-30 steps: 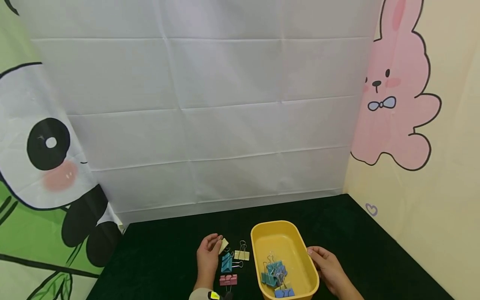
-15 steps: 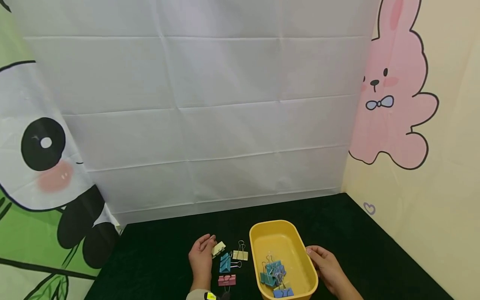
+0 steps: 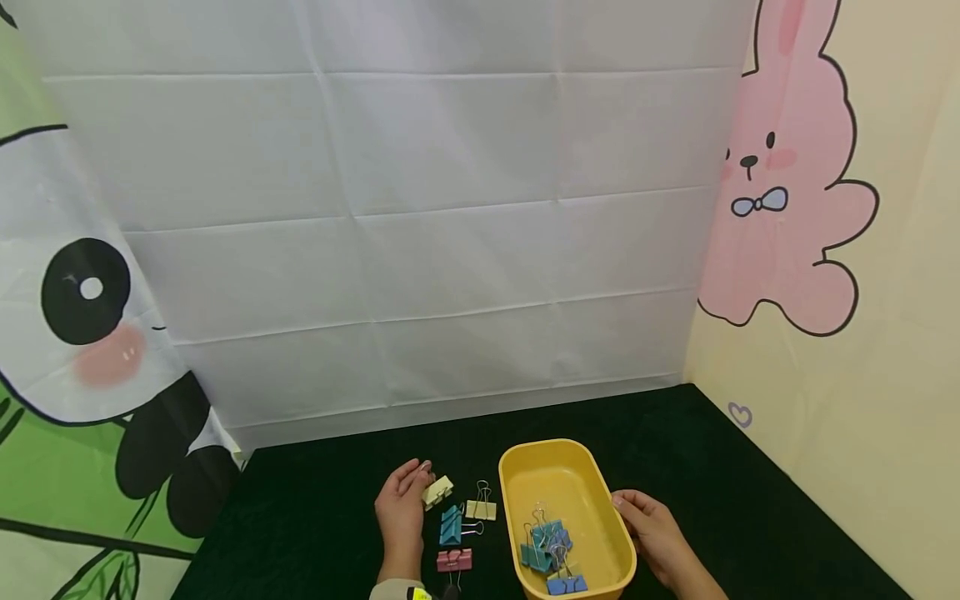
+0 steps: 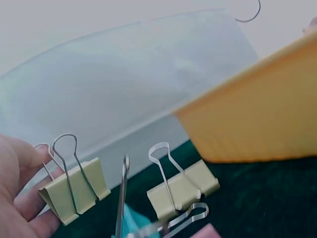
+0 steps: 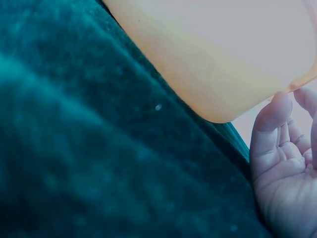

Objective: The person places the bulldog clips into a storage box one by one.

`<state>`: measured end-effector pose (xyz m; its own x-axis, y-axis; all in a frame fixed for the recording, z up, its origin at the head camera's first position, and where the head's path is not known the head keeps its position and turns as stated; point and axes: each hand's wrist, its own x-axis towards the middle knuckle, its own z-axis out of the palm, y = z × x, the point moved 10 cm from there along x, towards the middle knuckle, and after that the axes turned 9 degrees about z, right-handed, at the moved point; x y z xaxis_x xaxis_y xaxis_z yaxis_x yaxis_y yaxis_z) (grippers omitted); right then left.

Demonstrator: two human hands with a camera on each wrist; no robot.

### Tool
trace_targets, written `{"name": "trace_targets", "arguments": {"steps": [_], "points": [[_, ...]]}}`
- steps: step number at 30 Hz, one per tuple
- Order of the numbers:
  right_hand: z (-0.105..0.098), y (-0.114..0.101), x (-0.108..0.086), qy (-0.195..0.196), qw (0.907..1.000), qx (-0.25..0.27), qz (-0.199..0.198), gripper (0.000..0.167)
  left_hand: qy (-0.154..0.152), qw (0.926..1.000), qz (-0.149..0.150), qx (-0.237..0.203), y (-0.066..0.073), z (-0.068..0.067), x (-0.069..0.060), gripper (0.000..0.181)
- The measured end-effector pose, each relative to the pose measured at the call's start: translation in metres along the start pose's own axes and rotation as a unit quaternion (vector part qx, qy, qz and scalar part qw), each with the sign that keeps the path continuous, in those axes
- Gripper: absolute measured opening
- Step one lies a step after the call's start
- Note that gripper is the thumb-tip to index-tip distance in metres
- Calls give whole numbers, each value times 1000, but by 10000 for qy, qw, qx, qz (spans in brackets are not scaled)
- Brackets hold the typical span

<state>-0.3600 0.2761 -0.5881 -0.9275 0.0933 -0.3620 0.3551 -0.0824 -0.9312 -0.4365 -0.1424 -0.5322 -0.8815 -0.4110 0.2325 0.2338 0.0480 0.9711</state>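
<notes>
My left hand [image 3: 401, 510] pinches a pale yellow binder clip [image 3: 438, 492] by a wire handle. In the left wrist view that clip [image 4: 74, 191] has both wire handles up, and fingers pass behind it. A second pale yellow clip [image 3: 481, 509] stands on the cloth beside a blue clip [image 3: 451, 527] and a pink clip [image 3: 454, 560]. My right hand [image 3: 654, 533] grips the right rim of a yellow plastic bin [image 3: 555, 467]; the right wrist view shows thumb and finger at the rim. Inside the bin's near end lie several blue, teal and yellow clips [image 3: 551, 537].
A dark green cloth [image 3: 322, 492] covers the table. Behind it hangs a creased white sheet [image 3: 465, 250]. A panda print [image 3: 97, 292] is at the left and a pink rabbit print [image 3: 802, 208] on the right wall.
My left hand has moved a little left with the yellow binder clip, which has come away from the blue clip and into fuller view. The right hand and bin stay put.
</notes>
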Motion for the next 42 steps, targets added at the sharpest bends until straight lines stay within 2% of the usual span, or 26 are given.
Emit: {"name": "trace_targets", "arguments": {"steps": [10, 15, 20, 26, 32, 39, 42], "points": [[1, -2, -3, 51, 10000, -40, -5, 44, -341, 9977, -176, -551, 34, 19, -11, 30], [1, -3, -3, 43, 10000, -50, -6, 43, -626, 9952, -198, -732, 53, 32, -21, 29], [1, -3, -4, -25, 10000, -39, -11, 44, -937, 9916, -157, -874, 66, 48, -35, 29], [1, -2, -4, -21, 10000, -24, -17, 45, -1357, 9870, -169, -849, 74, 71, -55, 31], [1, -1, -3, -23, 10000, -46, 6, 43, -1781, 9818, -240, -619, 80, 94, -78, 29], [2, -1, -2, 43, 10000, -44, 18, 43, -2224, 9717, -313, -735, 82, 113, -99, 25], [2, -2, -1, 76, 9999, -62, 24, 41, -2372, 9689, -308, -630, 80, 119, -104, 24]]}}
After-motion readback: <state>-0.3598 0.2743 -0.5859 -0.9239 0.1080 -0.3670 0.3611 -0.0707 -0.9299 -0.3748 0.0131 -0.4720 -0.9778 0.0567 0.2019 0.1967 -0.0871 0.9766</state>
